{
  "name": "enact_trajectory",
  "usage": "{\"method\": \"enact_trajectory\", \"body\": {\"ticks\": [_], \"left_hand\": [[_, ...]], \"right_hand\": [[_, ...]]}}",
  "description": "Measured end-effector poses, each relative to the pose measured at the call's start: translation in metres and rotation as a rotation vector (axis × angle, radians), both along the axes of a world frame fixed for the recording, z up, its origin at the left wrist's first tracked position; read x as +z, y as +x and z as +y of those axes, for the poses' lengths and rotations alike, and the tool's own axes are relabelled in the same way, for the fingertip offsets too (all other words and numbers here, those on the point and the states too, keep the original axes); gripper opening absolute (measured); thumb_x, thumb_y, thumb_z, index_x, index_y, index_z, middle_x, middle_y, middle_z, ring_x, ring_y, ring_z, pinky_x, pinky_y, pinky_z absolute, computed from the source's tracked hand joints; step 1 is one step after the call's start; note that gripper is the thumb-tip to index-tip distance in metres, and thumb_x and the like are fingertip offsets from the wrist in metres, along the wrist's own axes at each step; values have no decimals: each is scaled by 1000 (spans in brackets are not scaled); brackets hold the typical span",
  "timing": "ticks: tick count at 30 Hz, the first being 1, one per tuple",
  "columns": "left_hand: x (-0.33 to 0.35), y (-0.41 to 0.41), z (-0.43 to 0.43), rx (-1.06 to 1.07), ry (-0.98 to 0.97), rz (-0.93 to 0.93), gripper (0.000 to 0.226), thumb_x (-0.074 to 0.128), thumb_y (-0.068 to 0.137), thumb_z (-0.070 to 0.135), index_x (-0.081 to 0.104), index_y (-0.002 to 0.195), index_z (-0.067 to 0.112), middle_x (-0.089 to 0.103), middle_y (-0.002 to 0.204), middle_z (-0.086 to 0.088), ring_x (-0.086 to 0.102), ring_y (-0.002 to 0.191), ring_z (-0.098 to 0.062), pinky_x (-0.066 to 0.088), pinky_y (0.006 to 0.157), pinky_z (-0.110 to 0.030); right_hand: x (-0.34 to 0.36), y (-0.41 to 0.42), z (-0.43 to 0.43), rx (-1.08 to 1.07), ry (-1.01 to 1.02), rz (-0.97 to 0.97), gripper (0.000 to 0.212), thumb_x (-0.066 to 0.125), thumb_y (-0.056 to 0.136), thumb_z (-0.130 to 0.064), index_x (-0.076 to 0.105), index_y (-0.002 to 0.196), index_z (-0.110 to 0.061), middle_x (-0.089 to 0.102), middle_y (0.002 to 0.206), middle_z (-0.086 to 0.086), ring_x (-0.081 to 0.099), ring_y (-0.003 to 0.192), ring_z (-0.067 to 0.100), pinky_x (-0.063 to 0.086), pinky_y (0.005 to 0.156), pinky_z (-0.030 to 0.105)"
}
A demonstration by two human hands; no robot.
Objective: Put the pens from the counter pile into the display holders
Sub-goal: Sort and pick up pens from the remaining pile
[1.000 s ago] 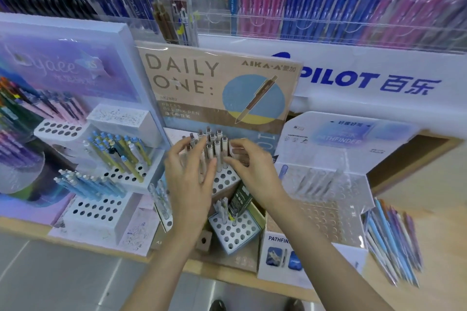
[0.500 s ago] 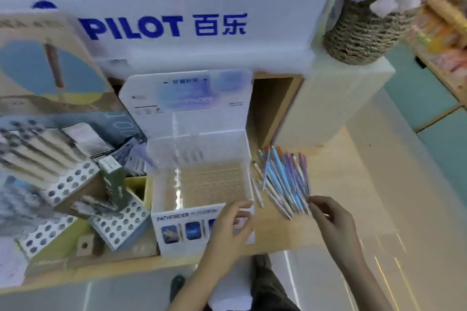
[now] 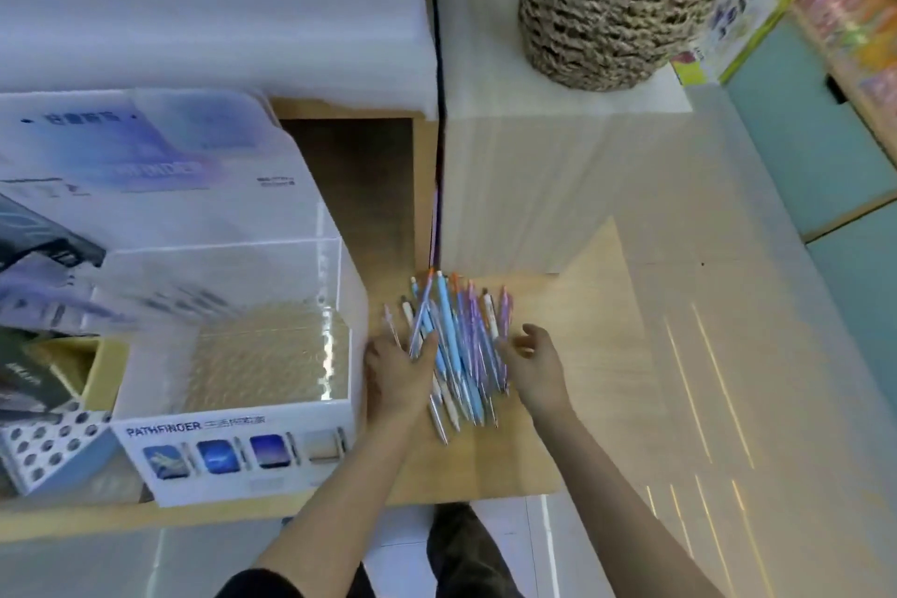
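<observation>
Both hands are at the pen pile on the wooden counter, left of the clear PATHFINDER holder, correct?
Not left: the head view shows the pile of blue and purple pens right of the clear plastic PATHFINDER display holder. The left hand and right hand are at it, on the wooden counter.

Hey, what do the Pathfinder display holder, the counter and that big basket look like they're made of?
Pathfinder display holder: glossy clear plastic, likely acrylic; see-through walls with bright reflections, printed white front.
Counter: matte pale wood or wood-look laminate; faint grain.
Basket: coarse woven natural fibre, perhaps seagrass; thick knotted brown strands.
</observation>
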State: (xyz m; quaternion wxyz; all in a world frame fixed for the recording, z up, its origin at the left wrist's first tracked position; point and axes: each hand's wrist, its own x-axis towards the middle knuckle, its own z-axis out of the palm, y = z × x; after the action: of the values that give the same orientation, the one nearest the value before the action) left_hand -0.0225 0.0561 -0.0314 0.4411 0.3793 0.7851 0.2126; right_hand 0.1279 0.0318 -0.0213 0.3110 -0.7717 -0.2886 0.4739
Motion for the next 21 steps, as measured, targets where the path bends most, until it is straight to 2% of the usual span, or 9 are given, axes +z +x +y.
{"method": "enact_trajectory", "body": {"ticks": [2,4,7,10,13,15,18,21], "left_hand": [[-5,4,8,32,-4,-22,57,65,87,37,46,122,-4,49,122,-23,49,114,-36,43,95,-41],[-7,7,13,11,13,-44,50,67,87,34,52,116,-4,54,116,-25,51,112,-38,44,94,-42],[-6,8,17,-40,74,-79,40,71,84,30,62,109,1,64,104,-19,58,103,-33,49,90,-42],[-5,4,18,-66,120,-154,30,74,82,23,65,104,6,69,97,-10,66,91,-24,53,82,-32],[-6,0,21,-68,89,-232,25,75,81,19,61,99,10,69,96,-8,66,79,-16,52,69,-20],[-7,-3,22,-63,77,-254,22,77,80,20,59,93,17,69,95,-7,66,77,-14,52,66,-21],[-8,-4,22,-55,68,-251,29,79,77,24,56,94,18,67,97,-6,67,85,-18,53,70,-25],[-6,-1,18,-79,115,-235,54,83,73,20,55,116,5,62,110,-12,63,103,-25,53,88,-37]], "right_hand": [[-3,-13,9,13,67,25,32,63,90,-18,52,119,-10,60,92,-5,58,78,6,44,61,12],[-5,-20,19,16,110,2,11,64,89,-14,56,96,-11,62,80,-2,58,68,8,42,54,9],[-6,-23,30,68,88,-32,15,66,88,-20,59,85,-8,64,78,5,59,66,16,46,58,24],[-7,-23,37,99,24,-1,19,70,86,-22,54,75,-17,62,75,-1,59,66,13,51,65,32],[-8,-26,41,125,-43,64,22,73,83,-23,53,73,-22,62,74,-3,61,67,13,53,69,35],[-8,-27,43,136,-62,88,22,74,82,-24,54,74,-22,63,75,-2,63,68,13,54,66,32],[-7,-25,44,144,-67,129,18,73,82,-24,56,78,-20,65,79,-1,65,71,13,55,65,29],[-9,-20,41,167,-54,124,6,67,87,-19,62,87,-15,68,85,3,67,81,21,56,76,37]]}}
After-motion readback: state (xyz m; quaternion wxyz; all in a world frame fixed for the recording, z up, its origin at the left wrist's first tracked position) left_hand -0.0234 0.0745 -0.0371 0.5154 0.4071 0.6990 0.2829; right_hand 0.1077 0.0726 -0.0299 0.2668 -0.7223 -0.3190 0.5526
